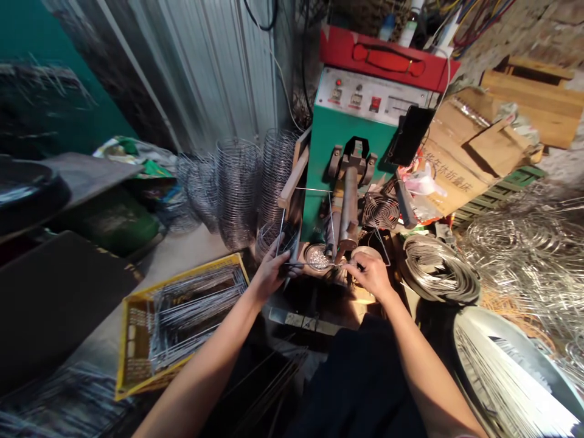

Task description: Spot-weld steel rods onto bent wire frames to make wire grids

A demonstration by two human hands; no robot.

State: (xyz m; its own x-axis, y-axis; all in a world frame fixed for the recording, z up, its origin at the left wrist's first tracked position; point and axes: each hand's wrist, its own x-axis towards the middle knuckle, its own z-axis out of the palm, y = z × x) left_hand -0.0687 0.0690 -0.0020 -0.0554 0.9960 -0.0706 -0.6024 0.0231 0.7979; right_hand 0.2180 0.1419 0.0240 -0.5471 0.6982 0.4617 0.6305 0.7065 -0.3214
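Note:
My left hand (270, 269) is closed around one side of a bent metal wire frame (314, 190). The frame's thin sides rise in front of a green and red welding machine (356, 146). My right hand (370, 272) pinches a wire at the machine's electrode tips, its thumb and forefinger pressed together. From the left hand a straight length of wire runs across to the right fingers. Just above the right hand ends the thick upper electrode arm (350, 210). Behind the wire sits a round bowl of small shiny metal pieces (318, 257). The exact wire ends are too small to make out.
Left of me, a yellow crate (132, 340) holds several bent wire frames. Tall stacks of wire rings (238, 194) stand behind it. On the right lie a coil of flat metal strip (438, 271), a basin of straight wires (465, 353), tangled wire (524, 243) and cardboard boxes (460, 164).

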